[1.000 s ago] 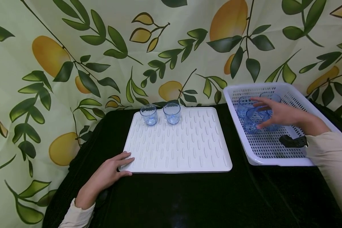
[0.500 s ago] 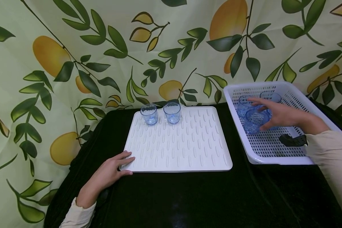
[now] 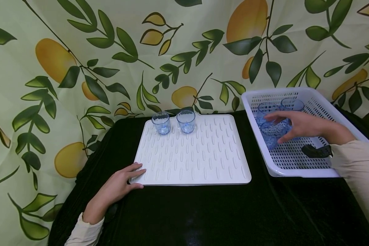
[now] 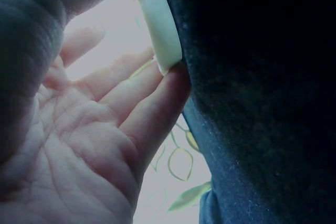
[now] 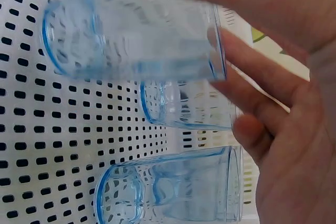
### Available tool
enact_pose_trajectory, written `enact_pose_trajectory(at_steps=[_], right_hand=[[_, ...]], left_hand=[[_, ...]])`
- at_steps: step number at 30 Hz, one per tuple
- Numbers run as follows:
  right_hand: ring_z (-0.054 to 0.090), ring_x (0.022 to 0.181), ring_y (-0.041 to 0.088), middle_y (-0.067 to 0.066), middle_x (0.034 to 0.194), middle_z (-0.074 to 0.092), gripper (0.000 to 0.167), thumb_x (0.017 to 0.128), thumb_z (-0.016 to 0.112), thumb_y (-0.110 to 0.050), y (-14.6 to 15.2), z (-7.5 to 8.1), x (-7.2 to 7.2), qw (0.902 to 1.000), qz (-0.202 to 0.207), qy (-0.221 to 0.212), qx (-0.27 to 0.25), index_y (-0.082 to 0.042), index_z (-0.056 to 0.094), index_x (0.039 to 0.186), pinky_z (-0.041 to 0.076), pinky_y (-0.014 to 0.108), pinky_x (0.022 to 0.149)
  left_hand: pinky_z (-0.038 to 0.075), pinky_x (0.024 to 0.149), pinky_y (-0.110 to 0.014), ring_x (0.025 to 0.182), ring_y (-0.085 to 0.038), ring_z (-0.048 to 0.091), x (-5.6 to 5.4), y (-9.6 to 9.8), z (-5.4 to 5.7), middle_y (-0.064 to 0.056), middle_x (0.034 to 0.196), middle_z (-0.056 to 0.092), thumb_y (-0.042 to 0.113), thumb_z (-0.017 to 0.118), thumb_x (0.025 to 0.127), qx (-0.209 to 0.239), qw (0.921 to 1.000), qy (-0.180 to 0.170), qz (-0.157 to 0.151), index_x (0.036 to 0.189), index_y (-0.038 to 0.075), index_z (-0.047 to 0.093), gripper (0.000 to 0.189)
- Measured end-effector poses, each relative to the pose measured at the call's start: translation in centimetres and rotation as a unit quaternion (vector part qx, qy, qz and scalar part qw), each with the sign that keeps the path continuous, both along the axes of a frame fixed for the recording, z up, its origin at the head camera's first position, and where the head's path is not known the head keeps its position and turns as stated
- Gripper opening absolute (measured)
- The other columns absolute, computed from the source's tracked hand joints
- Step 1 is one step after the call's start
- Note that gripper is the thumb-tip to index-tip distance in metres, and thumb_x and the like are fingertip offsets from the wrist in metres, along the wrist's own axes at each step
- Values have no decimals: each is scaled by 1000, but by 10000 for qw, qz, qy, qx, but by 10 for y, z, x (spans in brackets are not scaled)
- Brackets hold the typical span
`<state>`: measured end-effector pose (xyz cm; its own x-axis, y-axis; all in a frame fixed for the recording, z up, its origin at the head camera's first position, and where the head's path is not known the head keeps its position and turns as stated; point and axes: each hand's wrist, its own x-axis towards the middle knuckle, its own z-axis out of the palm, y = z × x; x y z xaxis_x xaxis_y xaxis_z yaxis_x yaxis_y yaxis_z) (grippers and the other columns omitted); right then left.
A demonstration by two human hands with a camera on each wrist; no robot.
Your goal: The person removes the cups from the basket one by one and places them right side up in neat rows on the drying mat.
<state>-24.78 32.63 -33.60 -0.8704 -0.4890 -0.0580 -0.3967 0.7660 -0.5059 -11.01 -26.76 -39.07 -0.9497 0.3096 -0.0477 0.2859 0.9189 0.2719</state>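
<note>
My right hand (image 3: 304,127) is inside the white basket (image 3: 272,169), its thumb and fingers around the upper part of a clear blue drinking glass (image 3: 269,138). In the right wrist view, that glass (image 5: 142,40) looks blurred, and fingertips touch its rim. Other blue glasses stand close by in the basket, one at the back left (image 3: 265,108) and one at the back right (image 3: 292,103). With fairly straight fingers, my left hand (image 3: 117,186) rests on the near left corner of a white ridged draining tray (image 3: 187,164); its thumb lies along the front edge.
Two more blue glasses stand on the tray's far left part, one nearer the corner (image 3: 161,123) and one beside it (image 3: 186,122). Dark cloth (image 3: 184,212) covers the table. Behind hangs a curtain (image 3: 135,85) printed with lemons and leaves.
The glass at my right hand has shifted slightly toward the basket's near left side, and the fingers have drawn in around it. My left hand and the tray stay put.
</note>
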Motion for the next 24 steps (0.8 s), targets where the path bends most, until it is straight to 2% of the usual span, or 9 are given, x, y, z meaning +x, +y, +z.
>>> enact_pose_trajectory(at_steps=[4, 9, 11, 15, 19, 24], right_hand=[[54, 121, 28, 11, 137, 60, 92, 66, 93, -26, -1, -1, 1, 9998, 156, -90, 11, -11, 48, 145, 45, 38, 93], [50, 129, 47, 25, 146, 48, 99, 72, 89, -24, 1, -3, 1, 9953, 424, -853, -173, -7, 34, 153, 46, 57, 103], [48, 129, 53, 29, 147, 43, 102, 73, 88, -23, 1, -5, 0, 9915, 535, -1150, -298, -6, 29, 154, 46, 64, 101], [46, 130, 55, 31, 148, 40, 102, 74, 87, -21, 3, -8, -1, 9870, 575, -1447, -397, -5, 27, 154, 50, 60, 97], [46, 131, 53, 31, 148, 41, 97, 75, 86, -21, 3, -9, -2, 9876, 509, -1450, -324, -4, 31, 152, 49, 60, 99], [50, 130, 51, 30, 144, 48, 92, 75, 87, -25, 2, -9, -2, 9923, 363, -1174, -136, 0, 36, 148, 44, 63, 103]], left_hand=[[44, 106, -57, 138, -39, 48, 0, 0, -1, -16, 148, 52, 28, 79, 85, 6, 10000, -19, 0, 133, 12, 64, 53], [44, 106, -57, 138, -39, 48, 0, 0, -2, -15, 148, 52, 28, 79, 84, 2, 10000, -20, -5, 133, 12, 65, 53], [45, 106, -57, 138, -39, 48, 0, -1, -2, -15, 148, 52, 28, 79, 84, 9, 10000, -17, -16, 133, 12, 65, 53], [45, 106, -57, 138, -39, 48, -1, -1, -1, -15, 148, 52, 28, 79, 84, 13, 10000, -10, -27, 133, 12, 65, 53], [45, 106, -57, 138, -39, 48, -1, 0, 0, -15, 148, 52, 28, 79, 84, -7, 10000, -13, -12, 133, 12, 65, 53], [45, 106, -57, 138, -39, 48, -1, 0, 0, -15, 148, 52, 28, 79, 85, 5, 10000, -41, 3, 133, 12, 64, 53]])
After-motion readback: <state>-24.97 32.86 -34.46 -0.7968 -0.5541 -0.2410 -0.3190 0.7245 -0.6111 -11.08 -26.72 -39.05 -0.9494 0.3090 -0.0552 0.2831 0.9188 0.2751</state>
